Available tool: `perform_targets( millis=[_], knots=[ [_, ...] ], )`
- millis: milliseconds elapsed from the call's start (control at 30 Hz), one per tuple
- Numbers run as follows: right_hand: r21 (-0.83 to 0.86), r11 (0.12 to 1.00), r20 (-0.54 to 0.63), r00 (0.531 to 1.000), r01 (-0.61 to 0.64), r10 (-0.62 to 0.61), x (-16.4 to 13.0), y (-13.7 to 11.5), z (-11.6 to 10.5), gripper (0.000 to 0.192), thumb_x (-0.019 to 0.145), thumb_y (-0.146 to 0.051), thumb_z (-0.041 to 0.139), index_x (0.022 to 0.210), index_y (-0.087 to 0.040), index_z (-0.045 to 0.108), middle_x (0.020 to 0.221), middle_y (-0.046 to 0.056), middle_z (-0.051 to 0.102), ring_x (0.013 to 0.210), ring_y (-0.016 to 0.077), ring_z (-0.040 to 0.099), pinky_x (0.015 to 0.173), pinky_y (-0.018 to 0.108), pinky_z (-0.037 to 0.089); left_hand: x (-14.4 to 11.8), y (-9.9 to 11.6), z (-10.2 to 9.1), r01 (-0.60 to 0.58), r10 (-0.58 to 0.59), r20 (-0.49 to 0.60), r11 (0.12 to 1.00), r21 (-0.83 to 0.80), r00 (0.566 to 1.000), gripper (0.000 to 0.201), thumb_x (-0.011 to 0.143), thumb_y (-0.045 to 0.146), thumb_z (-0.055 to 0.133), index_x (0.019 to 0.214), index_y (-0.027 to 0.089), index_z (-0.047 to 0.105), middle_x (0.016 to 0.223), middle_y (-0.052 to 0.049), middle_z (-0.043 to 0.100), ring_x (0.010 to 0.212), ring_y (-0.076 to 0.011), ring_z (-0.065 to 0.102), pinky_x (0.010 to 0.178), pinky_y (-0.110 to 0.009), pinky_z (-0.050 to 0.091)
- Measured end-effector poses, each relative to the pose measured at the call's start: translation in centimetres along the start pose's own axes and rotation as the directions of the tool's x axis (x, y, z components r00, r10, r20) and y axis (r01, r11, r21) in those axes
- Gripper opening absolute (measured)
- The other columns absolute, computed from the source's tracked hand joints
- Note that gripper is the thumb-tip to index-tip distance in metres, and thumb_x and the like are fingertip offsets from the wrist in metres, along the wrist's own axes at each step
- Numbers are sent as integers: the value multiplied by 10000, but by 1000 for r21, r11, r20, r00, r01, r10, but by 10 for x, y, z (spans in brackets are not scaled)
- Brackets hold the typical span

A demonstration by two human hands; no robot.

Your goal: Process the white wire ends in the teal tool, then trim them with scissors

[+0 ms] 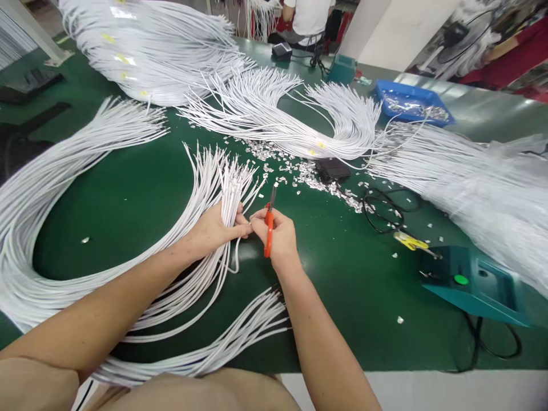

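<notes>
My left hand grips a bundle of thin white cables on the green table, their cut ends fanning upward past my fingers. My right hand holds small orange-handled snips, blades pointing up. Thumb and forefinger of both hands meet on a single white cable end between them. Another loop of the same cables lies below my wrists.
More white cable bundles lie at the left, top and right. Small cut scraps litter the middle. A black box, a teal device, a blue tray and a person at the far end are present.
</notes>
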State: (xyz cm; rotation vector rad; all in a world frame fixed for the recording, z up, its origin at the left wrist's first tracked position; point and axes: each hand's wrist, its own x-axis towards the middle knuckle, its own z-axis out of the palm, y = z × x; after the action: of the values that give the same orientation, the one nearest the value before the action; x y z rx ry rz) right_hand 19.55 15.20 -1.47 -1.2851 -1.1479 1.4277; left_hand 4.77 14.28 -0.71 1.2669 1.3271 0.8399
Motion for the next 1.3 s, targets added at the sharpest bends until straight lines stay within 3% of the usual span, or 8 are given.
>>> perform_targets(
  millis=[100,400,633,733,900,1067,1200,1300],
  knots=[
    [47,998,68,997,-39,35,1,-2,0,165,642,-325,674,648,-166,633,618,-23,562,598,112,488,609,248,408,-1,3,1,15,-15,-20,999,32,1000,327,652,257,726,860,183,485,654,50,631,694,-165,628,757,-313,475],
    [120,990,228,972,-77,48,7,-4,-16,152,665,-299,692,736,-165,684,651,-18,607,635,108,520,664,245,420,0,1,-1,14,8,104,977,-212,995,264,743,262,671,867,175,455,711,14,658,634,-143,637,675,-299,494],
    [-98,994,50,998,50,-45,4,0,-9,129,636,-287,683,653,-175,621,627,-35,565,600,108,481,613,243,394,2,-6,-4,-2,2,-4,995,-99,1000,285,698,264,717,864,182,500,709,29,644,668,-133,601,679,-274,468],
    [-89,993,79,994,80,-73,1,-1,-8,176,660,-332,667,611,-177,599,606,-32,551,597,114,489,619,248,408,3,-6,-4,14,-19,-54,995,-101,998,262,685,267,716,818,174,511,693,27,631,605,-118,564,615,-258,459],
    [-161,981,-147,980,110,-134,3,-3,-10,248,726,-422,639,697,-177,659,690,-2,615,656,133,525,664,263,425,3,-8,-2,30,-35,-39,990,-136,999,346,665,293,749,870,184,492,700,17,654,665,-152,612,614,-265,472],
    [-27,999,133,990,42,-38,3,-8,-10,204,666,-367,707,680,-167,670,659,0,627,669,145,564,698,274,440,1,-11,-3,39,-41,-9,983,-179,999,367,662,328,770,936,166,587,817,-15,675,776,-170,642,755,-307,499],
    [-65,997,-82,996,43,-48,5,-14,-27,223,653,-369,712,600,-169,627,563,-39,537,558,103,465,611,254,391,1,-11,-6,105,-88,72,949,-297,994,333,725,372,723,977,165,652,905,-35,674,832,-159,633,785,-295,497],
    [-243,969,-362,922,50,-138,7,-18,-42,281,699,-410,664,567,-172,598,516,-53,451,536,97,386,567,256,336,1,-9,-7,134,-118,72,946,-294,990,356,696,352,753,986,168,660,842,-17,667,761,-139,624,772,-287,488]
  ],
)
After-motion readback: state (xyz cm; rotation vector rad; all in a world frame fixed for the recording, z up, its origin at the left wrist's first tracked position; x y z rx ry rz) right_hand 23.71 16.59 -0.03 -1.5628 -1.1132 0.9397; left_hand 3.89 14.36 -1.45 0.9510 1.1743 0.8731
